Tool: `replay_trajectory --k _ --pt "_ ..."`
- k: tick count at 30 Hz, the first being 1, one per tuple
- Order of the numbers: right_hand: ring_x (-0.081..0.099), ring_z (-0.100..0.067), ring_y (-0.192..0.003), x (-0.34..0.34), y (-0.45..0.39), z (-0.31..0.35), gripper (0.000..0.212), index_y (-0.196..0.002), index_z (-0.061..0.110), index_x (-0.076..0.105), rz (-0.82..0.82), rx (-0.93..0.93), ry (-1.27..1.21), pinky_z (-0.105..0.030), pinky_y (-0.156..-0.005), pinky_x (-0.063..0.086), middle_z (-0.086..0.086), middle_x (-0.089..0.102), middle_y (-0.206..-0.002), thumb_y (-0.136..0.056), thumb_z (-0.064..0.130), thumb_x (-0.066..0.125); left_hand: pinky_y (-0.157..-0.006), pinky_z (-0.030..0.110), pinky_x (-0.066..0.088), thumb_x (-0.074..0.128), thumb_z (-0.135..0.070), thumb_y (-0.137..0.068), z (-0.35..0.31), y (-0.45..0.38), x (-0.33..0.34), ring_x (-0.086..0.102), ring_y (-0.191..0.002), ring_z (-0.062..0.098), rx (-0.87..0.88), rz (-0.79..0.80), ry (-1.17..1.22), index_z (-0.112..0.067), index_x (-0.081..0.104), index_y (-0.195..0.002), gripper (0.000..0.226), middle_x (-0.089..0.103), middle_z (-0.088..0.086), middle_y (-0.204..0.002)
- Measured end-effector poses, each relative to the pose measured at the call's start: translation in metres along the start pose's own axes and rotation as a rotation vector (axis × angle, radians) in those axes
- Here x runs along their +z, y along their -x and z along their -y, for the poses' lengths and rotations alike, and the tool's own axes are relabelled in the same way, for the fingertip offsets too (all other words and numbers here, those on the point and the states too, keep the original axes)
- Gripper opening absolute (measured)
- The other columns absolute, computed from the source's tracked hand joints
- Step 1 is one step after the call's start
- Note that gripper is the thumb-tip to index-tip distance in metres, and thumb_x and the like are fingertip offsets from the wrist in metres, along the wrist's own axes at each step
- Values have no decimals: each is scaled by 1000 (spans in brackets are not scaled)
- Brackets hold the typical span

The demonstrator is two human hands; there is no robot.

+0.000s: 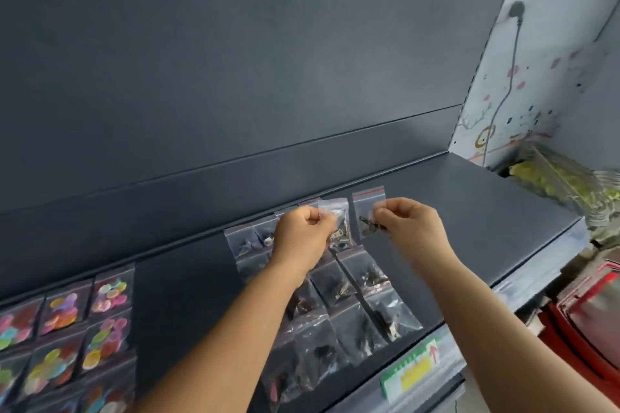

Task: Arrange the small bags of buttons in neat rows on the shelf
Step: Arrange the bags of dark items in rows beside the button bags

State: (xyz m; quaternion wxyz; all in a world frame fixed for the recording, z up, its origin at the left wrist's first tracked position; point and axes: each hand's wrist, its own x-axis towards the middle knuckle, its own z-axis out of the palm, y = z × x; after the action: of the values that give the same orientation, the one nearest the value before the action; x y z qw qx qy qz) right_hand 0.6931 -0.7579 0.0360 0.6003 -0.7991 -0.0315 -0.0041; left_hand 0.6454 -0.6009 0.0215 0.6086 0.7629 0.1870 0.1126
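Note:
On the dark grey shelf (469, 211) lie rows of small clear zip bags with dark metal pieces (349, 322), running from the back wall toward the front edge. My left hand (303, 238) pinches one small bag (339, 221) of metal pieces just above the back row. My right hand (409, 225) pinches another small bag with a red strip (365, 211) beside it, to the right. Both bags are held upright, close to each other, near the shelf's back. Further left lie rows of bags with colourful round buttons (67, 335).
The shelf's dark back panel (235, 77) rises behind the bags. A green and yellow price label (412, 369) sits on the front rail. Right of the shelf are a clear bag of yellow-green items (557, 178) and red containers (590, 322). Bare shelf lies between the two bag groups.

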Motion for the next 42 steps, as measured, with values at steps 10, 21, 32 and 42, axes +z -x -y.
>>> replay_trajectory --k 10,21,32,42 --pt "60 -13 -61 1 -125 -41 14 -71 20 66 223 3 204 -23 -53 44 8 68 -66 -81 15 60 -67 32 47 55 -17 -85 -7 -82 70 63 -85 28 -45 -268 -400 -17 58 -91 6 69 6 -89" --pt "55 -28 -103 14 -165 -57 30 -118 17 58 349 -213 531 -29 -77 40 -6 58 -116 -88 18 56 -98 36 38 54 -21 -94 1 -97 89 43 -118 26 65 -360 -923 -13 46 -131 39 49 6 -129" --pt "51 -21 -100 0 -151 -63 25 -104 22 70 493 -587 680 -31 -78 47 3 64 -108 -92 13 50 -112 32 21 52 -1 -90 17 -67 96 31 -135 24 201 -24 -1156 -12 25 -147 65 32 5 -150" --pt "50 -25 -100 5 -151 -62 22 -99 21 71 469 -556 677 -27 -77 40 -2 64 -105 -90 12 53 -112 31 20 46 -1 -94 7 -67 87 27 -138 23 202 32 -1089 -16 24 -148 60 26 2 -154"
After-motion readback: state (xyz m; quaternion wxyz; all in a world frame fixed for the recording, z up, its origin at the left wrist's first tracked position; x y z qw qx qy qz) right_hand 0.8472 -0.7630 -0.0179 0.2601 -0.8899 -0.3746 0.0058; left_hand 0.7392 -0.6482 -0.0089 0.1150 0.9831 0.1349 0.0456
